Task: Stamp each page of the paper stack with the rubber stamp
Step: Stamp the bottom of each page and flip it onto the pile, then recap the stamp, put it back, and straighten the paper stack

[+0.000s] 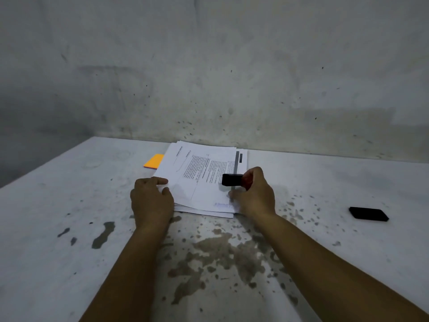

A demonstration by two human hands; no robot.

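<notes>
A stack of printed white pages (199,180) lies on the table near the wall. A bluish stamp mark (221,204) shows at the top page's near right corner. My right hand (254,194) grips a black and red rubber stamp (233,179), held sideways just above the stack's right side, its lower fingers touching the paper edge. My left hand (151,201) rests at the stack's near left corner, thumb and fingers pinching the edge of the top page.
An orange pad (153,161) lies partly under the stack's far left side. A flat black object (368,214), perhaps the stamp's cap, sits to the right. The worn white table (69,205) has peeled, stained patches; a wall stands just behind.
</notes>
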